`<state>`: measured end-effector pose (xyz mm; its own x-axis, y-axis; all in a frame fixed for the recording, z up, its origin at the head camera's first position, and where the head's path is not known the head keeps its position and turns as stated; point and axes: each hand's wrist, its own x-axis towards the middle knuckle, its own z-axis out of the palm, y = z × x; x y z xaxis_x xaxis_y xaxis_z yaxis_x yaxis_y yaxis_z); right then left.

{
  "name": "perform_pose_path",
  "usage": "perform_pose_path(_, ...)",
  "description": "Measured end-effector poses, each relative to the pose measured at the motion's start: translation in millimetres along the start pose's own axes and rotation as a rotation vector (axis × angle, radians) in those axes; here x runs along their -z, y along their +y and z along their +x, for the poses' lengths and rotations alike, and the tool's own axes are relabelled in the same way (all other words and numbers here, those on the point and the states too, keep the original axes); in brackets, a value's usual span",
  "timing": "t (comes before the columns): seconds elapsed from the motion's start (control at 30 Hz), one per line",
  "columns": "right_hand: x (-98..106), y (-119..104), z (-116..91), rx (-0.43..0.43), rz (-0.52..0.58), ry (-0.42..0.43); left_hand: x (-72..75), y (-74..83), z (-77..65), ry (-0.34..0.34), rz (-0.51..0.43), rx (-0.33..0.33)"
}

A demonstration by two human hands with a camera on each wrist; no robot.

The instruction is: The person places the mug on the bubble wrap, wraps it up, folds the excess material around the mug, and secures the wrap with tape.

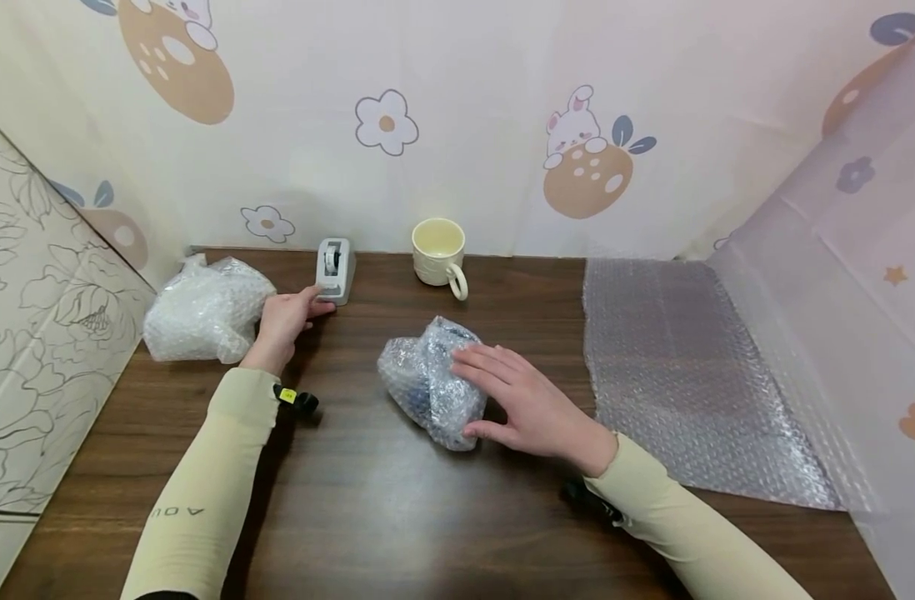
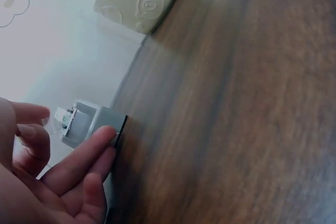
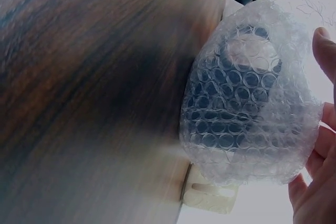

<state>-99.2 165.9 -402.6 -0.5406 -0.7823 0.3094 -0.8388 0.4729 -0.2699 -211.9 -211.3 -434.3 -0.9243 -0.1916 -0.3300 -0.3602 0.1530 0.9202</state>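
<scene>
My left hand (image 1: 281, 325) is at the front of a grey tape dispenser (image 1: 335, 271) near the back edge. In the left wrist view, thumb and a finger pinch the clear tape end (image 2: 56, 121), while lower fingers touch the dispenser's front. My right hand (image 1: 528, 404) rests on a bundle in bubble wrap (image 1: 435, 383) mid-table, its fingers fairly straight along the side and top. Through the wrap a dark blue surface with a pale patch (image 3: 252, 51) shows; what the object is cannot be told.
A cream mug (image 1: 438, 250) stands at the back, handle toward the front right. Another bubble-wrapped bundle (image 1: 202, 312) lies at the left by the wall. A flat bubble wrap sheet (image 1: 675, 375) covers the table's right side. Patterned curtains (image 1: 472, 125) border the back.
</scene>
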Motion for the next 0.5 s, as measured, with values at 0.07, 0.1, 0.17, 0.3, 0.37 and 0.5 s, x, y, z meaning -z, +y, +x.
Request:
perform_pose_path(0.07, -0.2, -0.1, -0.4, 0.000, 0.002, 0.001, -0.2, -0.8, 1.1, -0.001, 0.025, -0.006)
perform_pose_path(0.1, -0.4, 0.0, -0.5, 0.000, 0.003, 0.001, -0.1, -1.2, 1.5, -0.001, 0.039, -0.009)
perform_pose_path(0.17, -0.8, -0.1, -0.5, 0.001, 0.003, 0.001, 0.2, -1.9, 2.9, 0.000, 0.075, -0.016)
perform_pose_path(0.3, -1.1, -0.2, -0.4, -0.001, 0.002, 0.001, 1.9, 0.9, 4.8, -0.040, 0.125, -0.022)
perform_pose_path(0.37, -0.8, -0.2, -0.4, -0.001, 0.000, 0.003, 2.7, 4.0, 5.0, -0.071, 0.143, -0.027)
perform_pose_path(0.5, -0.2, 0.0, -0.6, -0.002, -0.003, 0.006, 2.8, 8.7, 4.5, -0.096, 0.165, -0.016)
